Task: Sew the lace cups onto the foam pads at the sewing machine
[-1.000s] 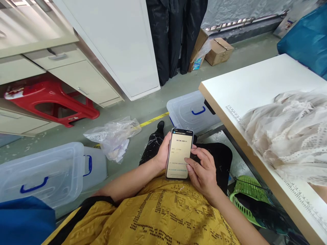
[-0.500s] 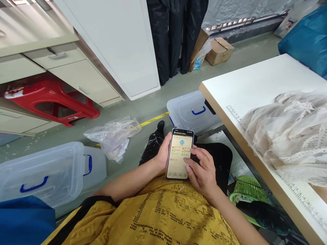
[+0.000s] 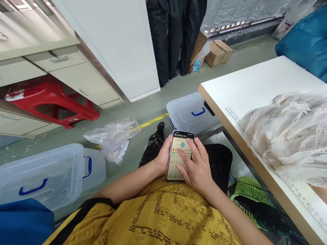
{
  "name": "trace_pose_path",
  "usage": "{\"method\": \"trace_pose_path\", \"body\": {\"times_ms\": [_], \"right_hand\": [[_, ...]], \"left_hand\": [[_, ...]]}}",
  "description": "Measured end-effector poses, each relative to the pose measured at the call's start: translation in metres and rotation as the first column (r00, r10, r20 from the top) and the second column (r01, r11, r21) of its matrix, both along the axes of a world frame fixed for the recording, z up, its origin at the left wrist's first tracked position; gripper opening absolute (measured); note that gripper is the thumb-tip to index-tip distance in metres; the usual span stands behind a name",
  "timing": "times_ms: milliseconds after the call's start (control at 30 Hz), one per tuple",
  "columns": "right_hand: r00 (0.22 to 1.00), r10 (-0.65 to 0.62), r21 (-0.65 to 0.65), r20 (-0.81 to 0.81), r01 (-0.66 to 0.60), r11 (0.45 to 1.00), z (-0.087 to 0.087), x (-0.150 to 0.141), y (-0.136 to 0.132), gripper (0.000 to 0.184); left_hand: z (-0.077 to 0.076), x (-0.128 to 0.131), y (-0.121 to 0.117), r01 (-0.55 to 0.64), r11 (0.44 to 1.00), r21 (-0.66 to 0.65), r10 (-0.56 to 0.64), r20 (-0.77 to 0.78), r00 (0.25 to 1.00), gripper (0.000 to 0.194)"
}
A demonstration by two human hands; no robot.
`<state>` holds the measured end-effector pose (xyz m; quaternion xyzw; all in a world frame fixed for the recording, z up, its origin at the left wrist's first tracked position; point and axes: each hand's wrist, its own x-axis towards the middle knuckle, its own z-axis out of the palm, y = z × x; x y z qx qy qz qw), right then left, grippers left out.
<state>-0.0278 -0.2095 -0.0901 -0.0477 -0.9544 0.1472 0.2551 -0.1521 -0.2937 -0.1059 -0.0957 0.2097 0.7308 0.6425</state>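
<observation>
A smartphone in a clear case lies tilted above my lap, its lit screen showing a blue round icon and rows of small coloured icons. My left hand is closed round the phone's left edge, most of its fingers hidden behind it. Over the screen, my right hand has its fingers spread, the index fingertip at the left column of icons. Whether that fingertip touches the glass I cannot tell. Below the phone is my yellow patterned top.
A white table with pale lace fabric stands at right, a green basket beneath it. Lidded plastic boxes, a crumpled plastic bag and a red stool are at left. A white cabinet stands ahead.
The screen went from a text page to a page of icons. My right hand then moved left and up across the screen, its fingers now over the icons. My left hand keeps its hold.
</observation>
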Motion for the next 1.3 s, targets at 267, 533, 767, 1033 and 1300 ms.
{"method": "trace_pose_path", "body": {"times_ms": [267,533,767,1033,1300], "right_hand": [[0.988,0.042,-0.146,-0.152,-0.064,0.987,-0.002,0.013,0.006,0.032],[0.987,-0.005,-0.251,-0.159,-0.035,0.967,-0.011,0.029,0.013,0.024],[0.984,0.035,-0.242,-0.174,-0.077,0.967,-0.008,0.031,0.012,0.022],[0.977,0.198,-0.13,-0.076,-0.206,0.97,-0.009,0.025,0.009,0.037],[0.967,-0.198,-0.131,-0.163,0.178,0.975,0.001,0.015,0.028,0.052]], "left_hand": [[-0.005,-0.008,-0.003,0.048,0.994,0.096,-0.049,0.015,0.999,0.073],[0.008,-0.023,-0.005,0.09,0.991,0.096,-0.085,-0.052,0.995,0.086],[0.013,-0.027,-0.004,0.051,0.993,0.111,-0.043,-0.071,0.996,0.087],[0.011,-0.023,-0.005,0.049,0.989,0.141,-0.036,-0.09,0.995,0.084],[0.008,-0.019,-0.007,0.093,0.99,0.105,-0.083,-0.093,0.992,0.085]]}}
